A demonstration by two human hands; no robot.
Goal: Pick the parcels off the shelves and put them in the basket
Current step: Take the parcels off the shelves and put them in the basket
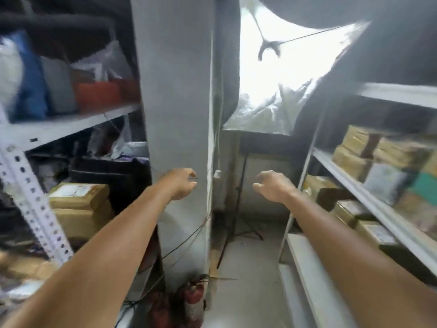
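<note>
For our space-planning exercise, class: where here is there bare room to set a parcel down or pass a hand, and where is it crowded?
Free: the floor between the pillar and right rack, in front of the tripod; the right rack's bare bottom board. Crowded: its upper shelves, packed with parcels; the left rack; the pillar's foot, with cables and an extinguisher.

bare forearms reaching from the lower corners toward mid frame, left grip just left of centre, right grip just right, both with loosely curled fingers, empty, apart
</note>
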